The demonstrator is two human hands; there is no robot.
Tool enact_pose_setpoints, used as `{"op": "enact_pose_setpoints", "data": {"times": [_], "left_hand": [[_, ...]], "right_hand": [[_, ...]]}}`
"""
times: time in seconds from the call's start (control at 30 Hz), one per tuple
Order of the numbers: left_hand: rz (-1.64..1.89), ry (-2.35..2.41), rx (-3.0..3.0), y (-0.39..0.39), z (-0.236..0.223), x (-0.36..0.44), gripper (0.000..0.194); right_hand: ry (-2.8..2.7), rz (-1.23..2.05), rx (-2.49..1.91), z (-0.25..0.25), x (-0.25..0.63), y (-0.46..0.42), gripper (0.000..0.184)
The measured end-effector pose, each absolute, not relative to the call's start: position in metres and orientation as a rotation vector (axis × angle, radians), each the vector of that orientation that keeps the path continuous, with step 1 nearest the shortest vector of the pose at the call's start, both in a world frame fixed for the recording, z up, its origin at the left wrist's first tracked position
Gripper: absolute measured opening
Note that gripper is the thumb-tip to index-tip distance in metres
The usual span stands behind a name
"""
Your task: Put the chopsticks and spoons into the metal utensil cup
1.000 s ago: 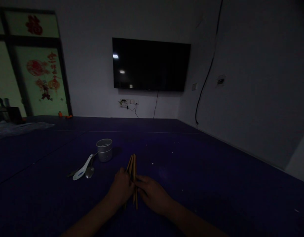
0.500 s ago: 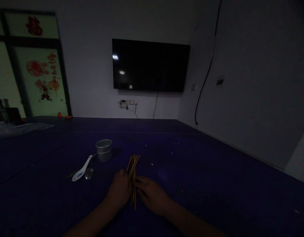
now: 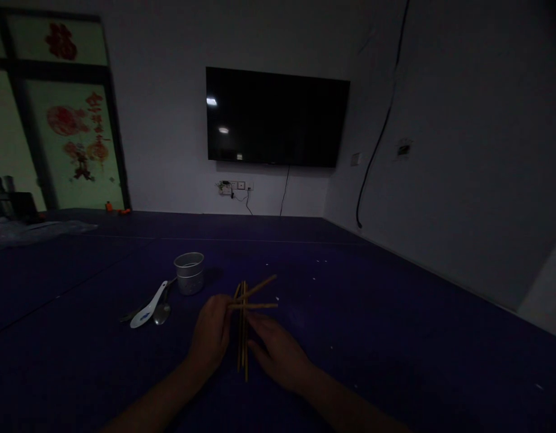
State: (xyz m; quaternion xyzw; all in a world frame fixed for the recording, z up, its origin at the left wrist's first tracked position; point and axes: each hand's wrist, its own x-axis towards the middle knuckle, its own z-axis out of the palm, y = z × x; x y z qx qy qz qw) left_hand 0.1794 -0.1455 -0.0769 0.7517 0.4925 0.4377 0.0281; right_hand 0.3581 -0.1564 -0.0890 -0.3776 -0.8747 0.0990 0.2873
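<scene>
1. Chopsticks (image 3: 243, 344), by the look of 'em, lie loosely bunched on the purple surface (image 3: 395, 325) between both hands, mostly aimed at 12 o'clock.
2. Left hand (image 3: 210, 331) looks curled tight on two stray sticks (image 3: 260, 305) pointing roughly 2 and 3 o'clock, probably so they stay apart from the bunch.
3. Right hand (image 3: 280, 352) has its fingertips at the bunch, likely steadying it; can't tell if it's really pinching.
4. Metal cup (image 3: 190, 275) sits at 10 o'clock from the bunch, white spoon (image 3: 148, 311) beyond.
5. Versus half a second ago: those two swung clockwise, cup basically unmoved.
</scene>
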Motion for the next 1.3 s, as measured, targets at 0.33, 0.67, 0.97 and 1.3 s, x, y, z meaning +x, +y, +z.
{"op": "enact_pose_setpoints", "data": {"times": [0.33,0.67,0.97,1.3], "left_hand": [[1.115,0.974,2.924,-0.127,-0.093,0.180,0.030],[1.331,1.403,2.574,-0.132,-0.087,0.181,0.045],[1.192,1.649,2.194,-0.131,-0.090,0.177,0.039],[1.226,1.391,2.175,-0.132,-0.092,0.182,0.044]], "right_hand": [[-2.183,-0.111,-0.728,-0.098,0.368,-0.158,0.046],[-2.232,-0.213,-0.961,-0.092,0.362,-0.157,0.032],[-2.490,-0.143,-1.285,-0.085,0.363,-0.150,0.032],[-2.537,-0.103,-1.233,-0.085,0.363,-0.149,0.041]]}}
